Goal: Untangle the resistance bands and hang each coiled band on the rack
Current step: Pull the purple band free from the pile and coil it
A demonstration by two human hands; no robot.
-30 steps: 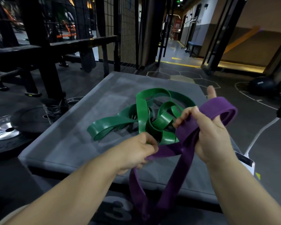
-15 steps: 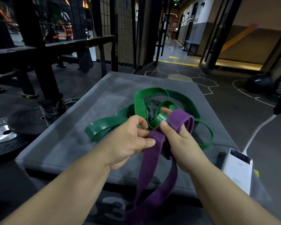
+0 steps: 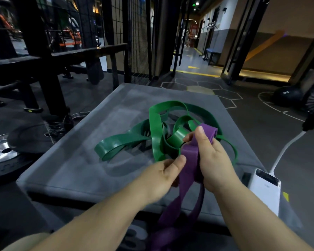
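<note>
Your right hand [image 3: 212, 160], centre right of the frame, curls round the folded top of the purple band [image 3: 190, 156]. Your left hand [image 3: 161, 176], just below it, pinches the same band under the thumb. The band's loops hang past the near edge of the grey padded box [image 3: 71, 171] to the bottom of the frame. The green band [image 3: 156, 131] lies tangled on the box top, at centre, just behind your hands. A white power bank [image 3: 263, 189] sits at the box's right edge, and a white cable [image 3: 286, 147] runs up from it. A pale digit on the box front, bottom centre, is half hidden and looks like a 3. The lettering on the black ball [image 3: 286, 96], upper right, is too blurred to read.
</note>
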